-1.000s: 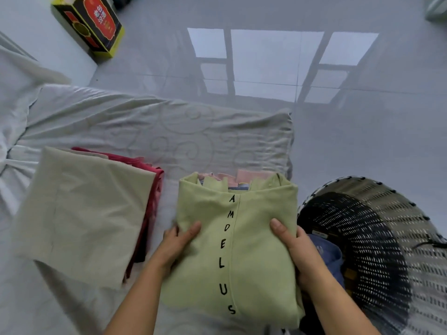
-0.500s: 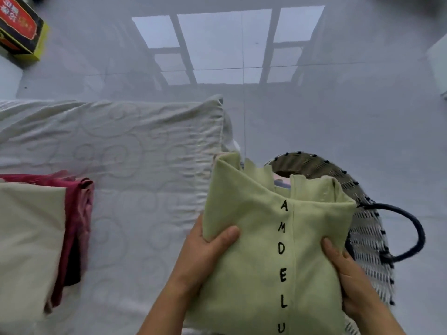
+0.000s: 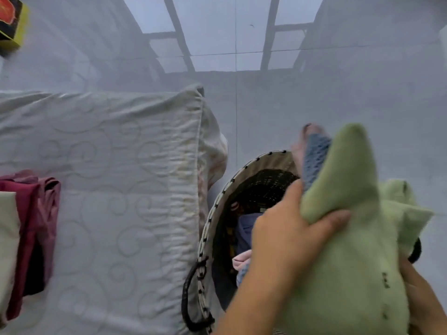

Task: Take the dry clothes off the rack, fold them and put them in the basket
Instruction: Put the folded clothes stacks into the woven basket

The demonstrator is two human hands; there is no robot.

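Left hand clamps the folded green garment at lower right of frame, thumb on top; the bundle is held over the basket at lower centre. Right hand mostly hidden behind the cloth; can't tell its grip.

The quilted bed bears maroon clothes under a beige cloth; the basket stands on the floor.

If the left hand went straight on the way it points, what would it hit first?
The left hand grips the green garment; pushing on, it would probably reach the basket's far rim, though depth is unclear.
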